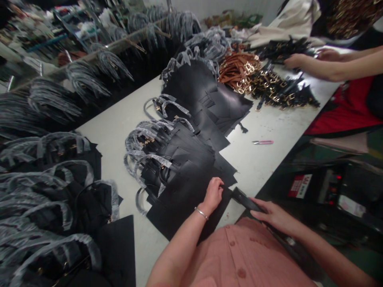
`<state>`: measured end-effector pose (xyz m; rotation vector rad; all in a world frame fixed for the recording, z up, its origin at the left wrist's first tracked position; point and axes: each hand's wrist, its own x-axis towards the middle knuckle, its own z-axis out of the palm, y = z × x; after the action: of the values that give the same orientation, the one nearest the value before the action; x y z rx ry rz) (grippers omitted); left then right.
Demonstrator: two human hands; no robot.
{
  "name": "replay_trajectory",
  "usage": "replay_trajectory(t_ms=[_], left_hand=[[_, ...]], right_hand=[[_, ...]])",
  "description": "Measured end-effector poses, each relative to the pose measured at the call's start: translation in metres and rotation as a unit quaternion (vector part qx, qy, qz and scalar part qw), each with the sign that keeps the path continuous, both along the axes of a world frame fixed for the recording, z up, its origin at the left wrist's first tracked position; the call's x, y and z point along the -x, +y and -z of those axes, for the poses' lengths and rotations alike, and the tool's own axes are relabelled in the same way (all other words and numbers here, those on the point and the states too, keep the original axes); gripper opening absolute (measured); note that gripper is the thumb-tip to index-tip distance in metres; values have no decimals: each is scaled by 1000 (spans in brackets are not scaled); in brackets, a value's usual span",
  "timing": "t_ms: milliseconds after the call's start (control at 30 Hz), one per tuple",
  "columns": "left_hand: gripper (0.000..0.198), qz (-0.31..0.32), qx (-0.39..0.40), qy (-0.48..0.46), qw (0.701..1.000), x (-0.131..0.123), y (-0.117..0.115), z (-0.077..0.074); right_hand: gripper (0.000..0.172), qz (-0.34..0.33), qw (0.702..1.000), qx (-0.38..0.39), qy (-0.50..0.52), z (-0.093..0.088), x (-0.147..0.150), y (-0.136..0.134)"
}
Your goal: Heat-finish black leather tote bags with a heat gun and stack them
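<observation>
My left hand (213, 194), with a silver bracelet at the wrist, lies on a black leather bag panel (182, 207) near its right edge. Its fingers are curled closed, and whatever they pinch is hidden. My right hand (271, 215) grips a long black handheld tool (243, 199) whose exact kind is unclear. The tool's narrow tip points at my left fingertips, a short gap away. Just beyond, several black panels (194, 155) overlap in a stack, with bag handles (155, 159) in clear plastic wrap along their left side.
Wrapped-handle black bags (60, 199) crowd the left. Farther along the white table (251, 163) lie pink-handled snips (262, 142), brown straps (239, 67) and black buckled straps (284, 91). A co-worker's hands (296, 61) handle black straps. A dark machine (332, 187) stands at right.
</observation>
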<state>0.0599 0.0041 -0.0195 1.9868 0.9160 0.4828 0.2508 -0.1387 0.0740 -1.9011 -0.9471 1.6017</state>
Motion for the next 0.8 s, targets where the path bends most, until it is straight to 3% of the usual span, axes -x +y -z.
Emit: replay_trajectory(t_ms=[200,400,633,800], left_hand=[[32,-8,57,-61,996,1,2,3],[36,-48,94,-97,990,2,2,4],[39,-41,85,-99,991,2,2,6],[38,-39,84,-98,991,2,4,7]], right_hand=[[62,-15,1000,20,17,7,7,23],[56,-69,997,25,-5,0,-4,14],[60,-6,998,13,-56,4,8,24],[60,-61,997,-12,-36,4,-1,10]])
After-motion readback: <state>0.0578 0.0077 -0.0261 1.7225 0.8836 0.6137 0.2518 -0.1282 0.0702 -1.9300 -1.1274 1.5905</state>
